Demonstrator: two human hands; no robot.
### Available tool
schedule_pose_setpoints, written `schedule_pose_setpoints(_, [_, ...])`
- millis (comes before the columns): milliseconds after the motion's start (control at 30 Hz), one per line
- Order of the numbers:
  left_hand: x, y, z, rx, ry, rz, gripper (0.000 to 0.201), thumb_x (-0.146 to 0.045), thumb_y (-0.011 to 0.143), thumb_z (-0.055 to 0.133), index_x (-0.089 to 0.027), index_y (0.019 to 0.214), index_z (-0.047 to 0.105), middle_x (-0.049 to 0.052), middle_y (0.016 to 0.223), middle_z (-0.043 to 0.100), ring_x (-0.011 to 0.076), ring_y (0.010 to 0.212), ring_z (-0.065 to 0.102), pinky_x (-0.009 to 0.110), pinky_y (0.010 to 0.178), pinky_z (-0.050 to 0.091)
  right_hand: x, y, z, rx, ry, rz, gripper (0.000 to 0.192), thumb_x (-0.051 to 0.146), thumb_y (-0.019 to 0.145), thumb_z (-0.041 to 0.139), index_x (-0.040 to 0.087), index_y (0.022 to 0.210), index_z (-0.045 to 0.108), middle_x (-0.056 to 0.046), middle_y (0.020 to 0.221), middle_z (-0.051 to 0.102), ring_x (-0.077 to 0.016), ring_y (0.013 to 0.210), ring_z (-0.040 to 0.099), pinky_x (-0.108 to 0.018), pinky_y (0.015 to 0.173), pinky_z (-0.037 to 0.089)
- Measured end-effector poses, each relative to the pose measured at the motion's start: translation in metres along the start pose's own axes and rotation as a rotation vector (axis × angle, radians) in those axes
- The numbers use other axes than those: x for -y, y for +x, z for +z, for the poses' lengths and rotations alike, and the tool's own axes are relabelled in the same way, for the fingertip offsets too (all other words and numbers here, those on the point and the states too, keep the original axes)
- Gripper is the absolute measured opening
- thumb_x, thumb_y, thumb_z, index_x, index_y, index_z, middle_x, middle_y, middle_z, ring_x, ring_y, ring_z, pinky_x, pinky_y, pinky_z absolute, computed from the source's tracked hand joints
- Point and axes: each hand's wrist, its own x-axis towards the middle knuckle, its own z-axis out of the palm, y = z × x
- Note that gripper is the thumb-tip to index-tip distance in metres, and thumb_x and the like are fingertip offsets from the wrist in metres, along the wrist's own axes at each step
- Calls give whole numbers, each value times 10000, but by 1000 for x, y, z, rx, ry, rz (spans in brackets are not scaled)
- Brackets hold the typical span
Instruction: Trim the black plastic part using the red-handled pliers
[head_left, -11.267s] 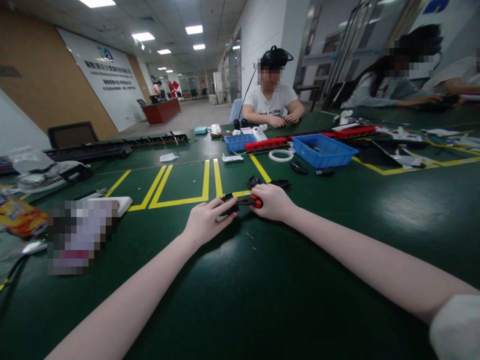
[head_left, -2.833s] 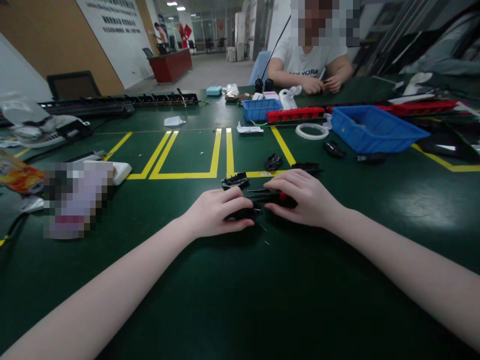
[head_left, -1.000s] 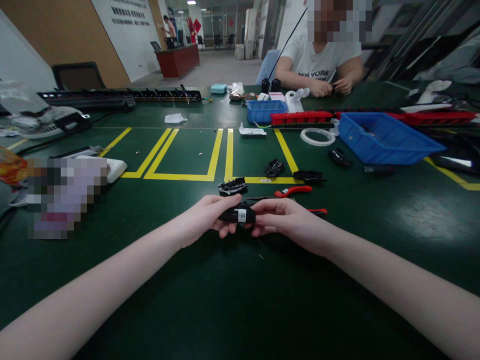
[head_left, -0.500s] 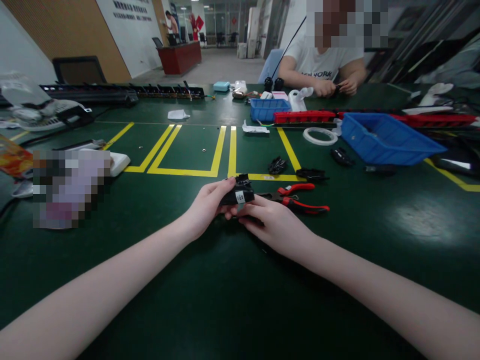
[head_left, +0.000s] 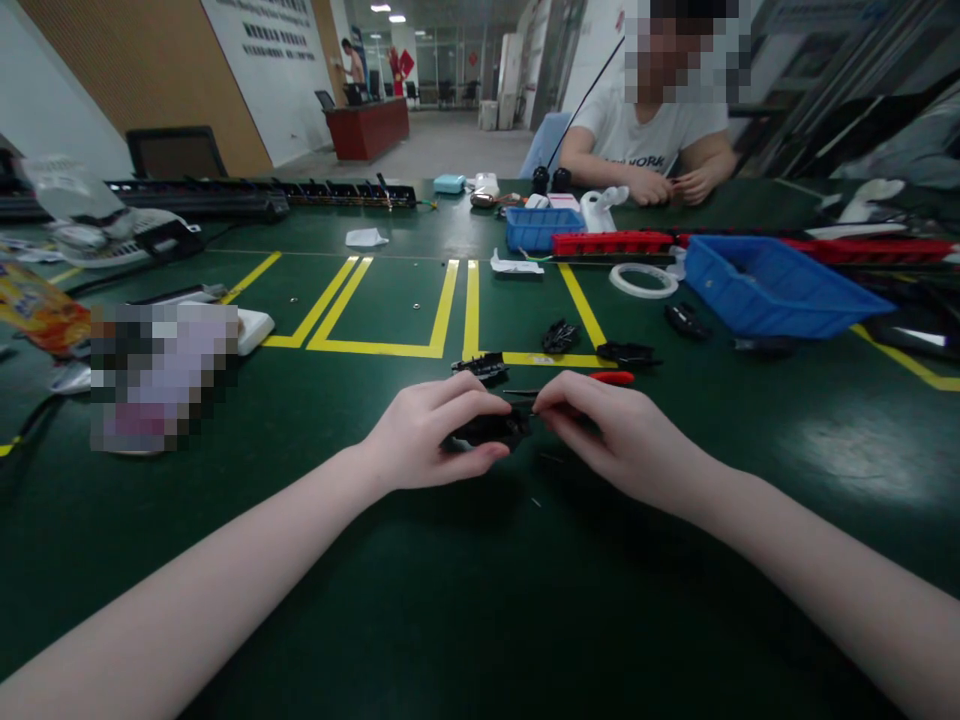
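Note:
My left hand (head_left: 439,430) is closed around a black plastic part (head_left: 491,430), thumb on the near side and fingers over its top. At the part's right end, my right hand (head_left: 607,425) has thumb and forefinger pinched together; whatever is between them is too small to make out. Behind the right hand lie pliers with a red handle (head_left: 613,378), mostly covered by the hand. Another black piece (head_left: 481,367) rests just beyond my left fingers. A thin pin-like sliver (head_left: 535,502) lies on the green table below the hands.
Farther off are black pieces (head_left: 561,337) by the yellow tape lines, a white tape ring (head_left: 643,281) and a blue bin (head_left: 780,290). A smaller blue bin (head_left: 544,230) stands behind. To the left lies a white box (head_left: 253,330). A co-worker (head_left: 649,150) sits across the table.
The black part has turned and dropped lower in my left hand. My right hand has moved right to its end, covering more of the pliers. The view has shifted slightly.

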Motion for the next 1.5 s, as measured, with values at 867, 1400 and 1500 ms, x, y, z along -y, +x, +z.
schedule_pose_setpoints(867, [-2,4,9,164,-27,8,338,-422,911,509,-160,1117,567,63,969,586,156,811,606,262,684,494,15,-6,16,-128,121,-32,119,143,853,554,198,944,607,-30,898,661,-141,823,621,-264,733,512])
schedule_pose_setpoints(1400, [0,4,11,151,-99,-9,321,-415,917,515,-164,1109,566,60,975,574,158,847,606,257,718,503,17,-4,13,-145,151,-56,123,109,830,559,186,897,628,-34,885,658,-128,815,622,-247,709,521])
schedule_pose_setpoints(1500, [0,4,11,156,-94,-10,314,-414,920,511,-167,1105,565,58,977,572,158,850,603,260,723,502,17,-5,13,-113,130,-70,127,119,833,553,188,910,627,-39,898,661,-133,827,628,-251,714,529])
